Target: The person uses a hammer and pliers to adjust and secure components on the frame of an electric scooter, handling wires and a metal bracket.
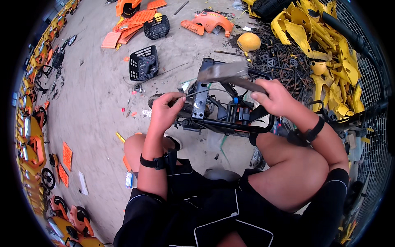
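A black metal frame (225, 123) with an upright bracket (201, 90) lies on the concrete floor in front of my knees. My left hand (164, 111) pinches a thin grey cable (205, 91) beside the bracket. My right hand (275, 96) grips the handle of a hammer (224, 72), whose grey head hangs blurred above the bracket's top. An orange and black block (238, 115) sits inside the frame.
Two black plastic baskets (143, 62) stand on the floor ahead at left. Orange panels (131, 24) and an orange cover (210, 20) lie further off. Yellow plastic shells (321, 37) and dark metal scrap (279, 61) pile up at right by a mesh fence (370, 82). Orange vehicle parts (31, 136) line the left.
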Tool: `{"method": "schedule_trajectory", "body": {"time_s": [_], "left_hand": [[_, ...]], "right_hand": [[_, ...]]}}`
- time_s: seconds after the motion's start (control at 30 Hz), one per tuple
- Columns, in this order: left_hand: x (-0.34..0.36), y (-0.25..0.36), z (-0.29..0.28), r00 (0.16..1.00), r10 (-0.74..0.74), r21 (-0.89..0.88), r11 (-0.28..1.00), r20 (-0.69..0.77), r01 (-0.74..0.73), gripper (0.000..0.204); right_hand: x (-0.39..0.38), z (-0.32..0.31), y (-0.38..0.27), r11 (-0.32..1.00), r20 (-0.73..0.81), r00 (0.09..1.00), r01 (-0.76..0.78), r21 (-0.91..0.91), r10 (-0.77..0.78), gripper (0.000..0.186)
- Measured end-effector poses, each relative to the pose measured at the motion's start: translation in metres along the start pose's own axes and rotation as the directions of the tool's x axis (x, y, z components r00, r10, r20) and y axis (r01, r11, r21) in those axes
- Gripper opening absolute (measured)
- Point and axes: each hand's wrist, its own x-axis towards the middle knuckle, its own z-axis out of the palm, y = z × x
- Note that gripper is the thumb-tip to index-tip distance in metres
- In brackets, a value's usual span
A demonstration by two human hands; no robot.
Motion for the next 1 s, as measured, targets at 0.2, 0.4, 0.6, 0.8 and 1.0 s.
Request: {"method": "schedule_trajectory", "body": {"time_s": [0.2, 0.4, 0.6, 0.8, 1.0], "left_hand": [[-0.002, 0.002, -0.001, 1.000, 0.013, 0.010, 1.000, -0.003, -0.013, 0.014], [0.003, 0.000, 0.004, 1.000, -0.009, 0.006, 1.000, 0.021, 0.009, 0.014], [0.002, 0.000, 0.005, 0.999, 0.017, 0.013, 1.000, 0.028, -0.017, 0.015], [0.004, 0.004, 0.011, 0.999, 0.035, -0.011, 0.999, 0.031, -0.034, 0.015], [0.000, 0.004, 0.008, 0.998, 0.055, 0.013, 0.998, 0.008, -0.056, 0.015]], "right_hand": [[0.006, -0.005, -0.008, 0.986, -0.072, 0.991, -0.106, 0.129, 0.116, 0.048], [0.000, -0.004, 0.002, 0.981, 0.081, 0.990, -0.100, -0.169, 0.115, 0.044], [0.003, -0.018, -0.017, 0.967, -0.123, 0.991, -0.014, 0.255, 0.047, 0.042], [-0.001, 0.007, 0.011, 0.992, 0.088, 0.988, -0.129, -0.009, 0.129, 0.040], [-0.003, -0.008, -0.002, 0.991, -0.069, 0.996, -0.044, 0.127, 0.053, 0.038]]}}
